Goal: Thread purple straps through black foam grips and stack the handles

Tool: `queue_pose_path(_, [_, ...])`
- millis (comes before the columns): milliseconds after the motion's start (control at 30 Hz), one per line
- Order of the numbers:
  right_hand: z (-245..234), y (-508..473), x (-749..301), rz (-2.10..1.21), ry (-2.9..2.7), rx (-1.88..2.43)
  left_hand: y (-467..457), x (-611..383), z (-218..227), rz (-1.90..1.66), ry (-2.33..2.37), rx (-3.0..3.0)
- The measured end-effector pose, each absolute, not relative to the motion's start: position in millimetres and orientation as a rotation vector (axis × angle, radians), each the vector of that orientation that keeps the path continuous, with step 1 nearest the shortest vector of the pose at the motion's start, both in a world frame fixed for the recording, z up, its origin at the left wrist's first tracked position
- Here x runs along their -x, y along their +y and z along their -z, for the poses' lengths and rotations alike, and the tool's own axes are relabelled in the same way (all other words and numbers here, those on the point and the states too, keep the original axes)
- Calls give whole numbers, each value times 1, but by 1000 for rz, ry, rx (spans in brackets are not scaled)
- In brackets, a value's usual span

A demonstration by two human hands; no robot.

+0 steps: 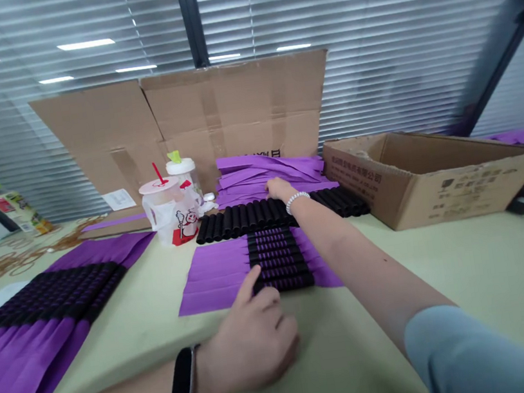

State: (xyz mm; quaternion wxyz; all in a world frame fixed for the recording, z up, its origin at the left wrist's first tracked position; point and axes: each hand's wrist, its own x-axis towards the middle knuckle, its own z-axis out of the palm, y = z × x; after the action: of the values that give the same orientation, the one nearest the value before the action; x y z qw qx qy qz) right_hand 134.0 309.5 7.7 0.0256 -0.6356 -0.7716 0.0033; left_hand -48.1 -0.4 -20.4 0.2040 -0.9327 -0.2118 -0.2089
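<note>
My left hand [255,334] rests at the near edge of a purple paper sheet [210,282], its index finger extended onto the paper and its other fingers close to a block of black foam tubes [278,259] lying in rows on that sheet. My right hand [279,189] reaches across the table above that block. It sits at a long row of black tubes [246,219], just in front of a pile of purple paper strips [268,173]. Its fingertips are hidden from this angle. A bead bracelet circles my right wrist, and a black band watch sits on my left.
A second purple sheet with black tubes [47,298] lies at the left. An open cardboard box [429,176] stands at the right, and a flattened carton [183,120] leans behind. Plastic cups [169,209], a bottle [17,208] and rubber bands [17,257] stand or lie further back.
</note>
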Motion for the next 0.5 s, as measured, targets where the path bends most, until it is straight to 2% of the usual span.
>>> queue_pose_path(133, [-18, 306, -129, -1, -2415, 1938, 24, 58, 21, 565, -950, 2665])
queue_pose_path(267, [-43, 281, -129, 44, -2483, 1706, 36, 63, 22, 428, -1166, 2718])
queue_pose_path(400, [-57, 213, -143, 47, -2549, 1371, 35, 63, 24, 336, -1237, 2701])
queue_pose_path(500, [-41, 134, -162, -16, -2665, 1107, 33, 60, 22, 303, -1141, 2613])
